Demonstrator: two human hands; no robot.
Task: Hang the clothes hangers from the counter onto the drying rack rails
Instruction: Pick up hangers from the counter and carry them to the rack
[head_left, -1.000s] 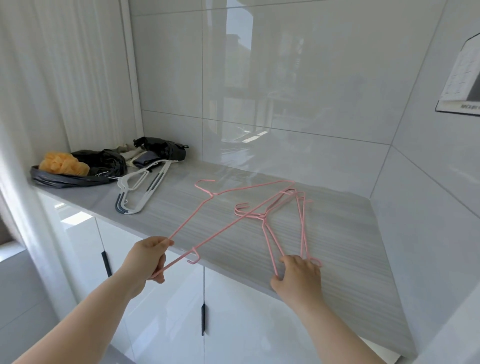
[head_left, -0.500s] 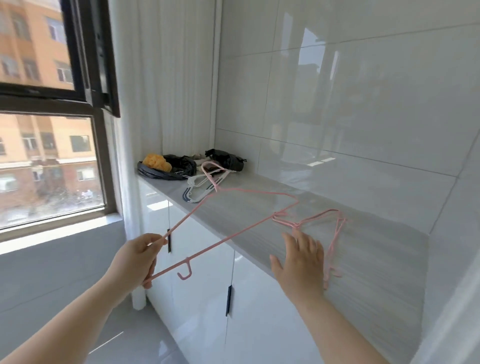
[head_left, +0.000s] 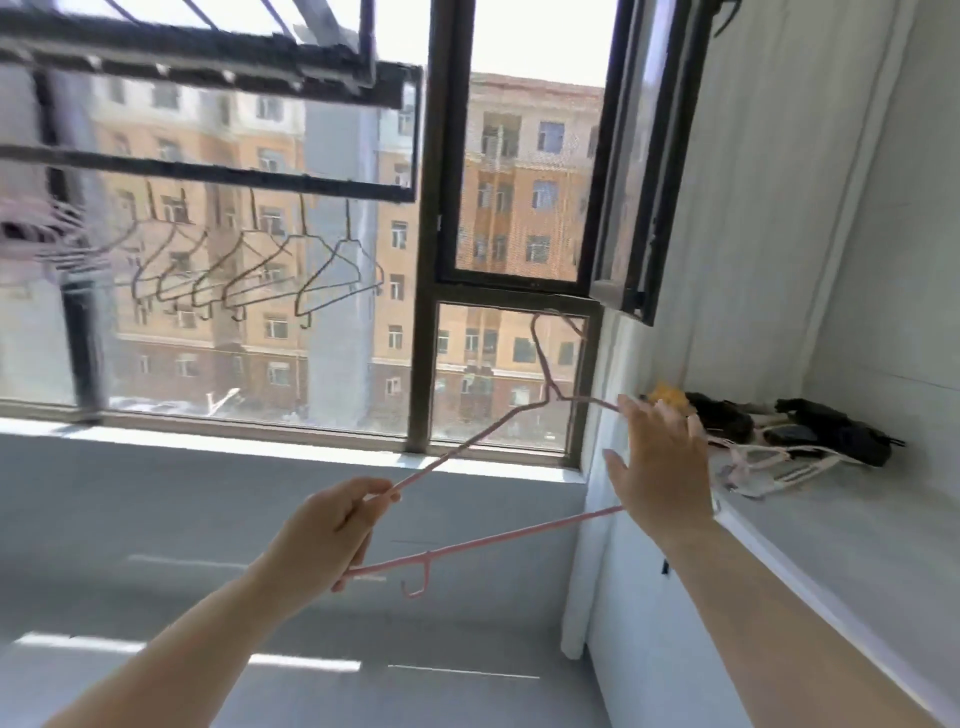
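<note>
Pink hanger (head_left: 519, 533) looks light and springy; left hand (head_left: 332, 530) pinches its corner, hook free; right hand (head_left: 660, 467) spread wide.

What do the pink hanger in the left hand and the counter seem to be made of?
The pink hanger: probably wire with a matte pink coating, since it is thin and evenly coloured. The counter: perhaps laminate or stone, smooth pale grey; blur hides any grain.
</note>
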